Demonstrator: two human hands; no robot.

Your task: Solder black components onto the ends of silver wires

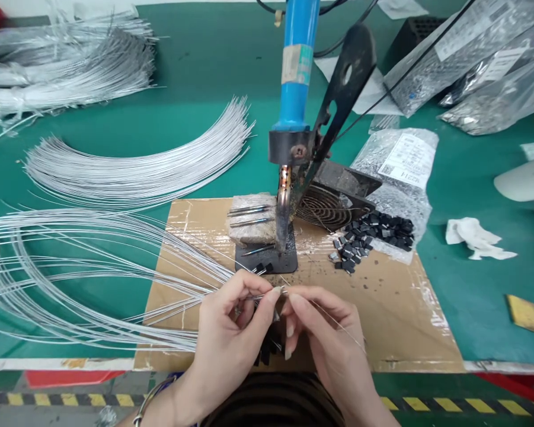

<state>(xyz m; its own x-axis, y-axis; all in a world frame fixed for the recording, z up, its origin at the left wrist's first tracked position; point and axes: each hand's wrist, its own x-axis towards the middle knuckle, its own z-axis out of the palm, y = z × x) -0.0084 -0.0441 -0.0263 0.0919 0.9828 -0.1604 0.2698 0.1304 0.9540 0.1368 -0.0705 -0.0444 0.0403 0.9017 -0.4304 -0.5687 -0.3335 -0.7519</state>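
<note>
My left hand (235,329) pinches a bundle of thin silver wires (93,279) at their ends and also holds several small black parts (267,350) in the palm. Close beside it, my right hand (324,332) pinches a single thin wire (342,326) with thumb and forefinger. The fingertips of both hands meet over the near part of a taped cardboard mat (391,308). Just beyond them a blue-handled soldering iron (296,89) stands in a black stand, its tip (283,219) pointing down beside a worn sponge block (253,219).
A pile of small black components (368,237) spills from a plastic bag (404,172) at right. More curved wire bundles (137,166) lie at left and back left. A small fan grille (333,204), silver bags (471,53), crumpled tissue (475,237) and the table's near edge (71,363) surround the mat.
</note>
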